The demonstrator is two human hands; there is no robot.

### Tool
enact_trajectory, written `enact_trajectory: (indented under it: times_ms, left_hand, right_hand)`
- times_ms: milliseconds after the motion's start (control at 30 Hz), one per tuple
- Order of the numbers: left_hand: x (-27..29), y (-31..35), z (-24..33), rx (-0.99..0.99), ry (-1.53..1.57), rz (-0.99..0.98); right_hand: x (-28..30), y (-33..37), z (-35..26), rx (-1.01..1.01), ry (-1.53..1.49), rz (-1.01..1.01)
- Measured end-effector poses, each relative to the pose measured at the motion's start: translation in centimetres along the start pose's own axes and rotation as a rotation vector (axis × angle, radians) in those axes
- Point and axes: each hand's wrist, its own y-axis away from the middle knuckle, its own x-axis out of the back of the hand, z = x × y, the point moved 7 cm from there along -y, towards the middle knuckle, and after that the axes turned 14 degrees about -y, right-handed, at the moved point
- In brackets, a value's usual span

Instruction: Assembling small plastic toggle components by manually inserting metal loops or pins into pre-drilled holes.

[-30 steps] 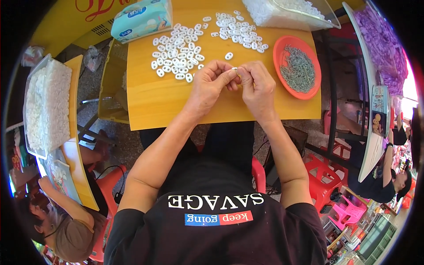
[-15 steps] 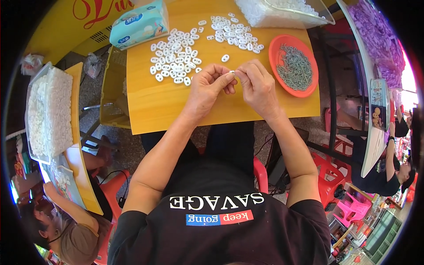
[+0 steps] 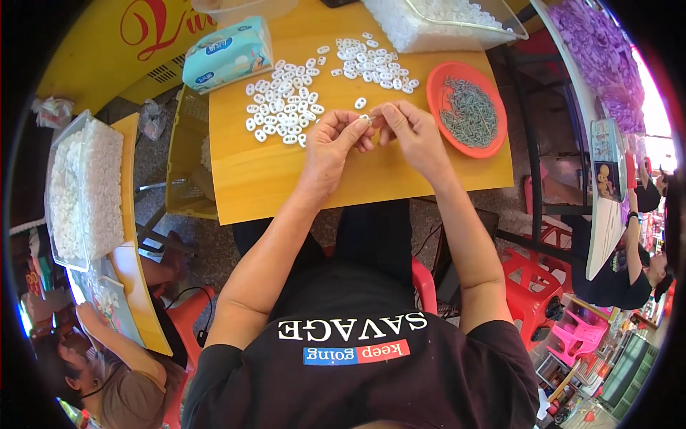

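Observation:
My left hand (image 3: 331, 146) pinches a small white oval piece (image 3: 365, 117) between thumb and fingers, above the table's middle. My right hand (image 3: 416, 141) is closed close beside it, thumb against the fingers; anything in that grip is too small to make out. A single white two-holed piece (image 3: 360, 103) lies just beyond the fingertips. To the left spreads a pile of similar white pieces (image 3: 284, 107), and a second pile (image 3: 373, 66) lies farther back. Right of my right hand, an orange-red dish (image 3: 437, 80) holds thin grey metal pieces (image 3: 469, 114), perhaps screws or pins.
A tissue pack (image 3: 229, 53) stands at the yellow table's (image 3: 286, 182) back left. A clear bin of white pieces (image 3: 446, 25) stands at the back right. At far left, another bin (image 3: 86, 189) sits on a side table near a seated person (image 3: 128, 379).
My right fingertips have drawn slightly away from the white piece, which shows more now. My left hand keeps its pinch. The whole view has shifted a little.

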Motion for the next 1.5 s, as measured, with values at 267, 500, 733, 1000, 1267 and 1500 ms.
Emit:
enact_trajectory:
  times_ms: [267,500,733,1000,1267,1500]
  left_hand:
    - [0.4,-0.1,-0.2,0.024,0.104,0.012]
    - [0.5,-0.2,-0.3,0.033,0.192,0.014]
    - [0.6,-0.3,0.0,0.063,0.222,0.009]
    - [0.3,-0.4,-0.1,0.058,0.174,-0.005]
    - [0.3,-0.2,0.0,0.038,0.150,0.013]
    - [0.4,-0.2,-0.1,0.039,0.117,0.009]
  right_hand:
    - [-2.8,-2.4,-2.1,0.709,0.978,-0.248]
    - [0.2,-2.8,-1.2,0.291,0.396,-0.028]
    - [0.2,-0.3,0.1,-0.025,-0.206,0.054]
    - [-0.5,0.0,-1.1,0.085,-0.107,0.014]
    - [-0.8,0.4,-2.6,0.195,0.177,0.058]
    - [-1.0,0.3,-2.3,0.201,0.244,0.029]
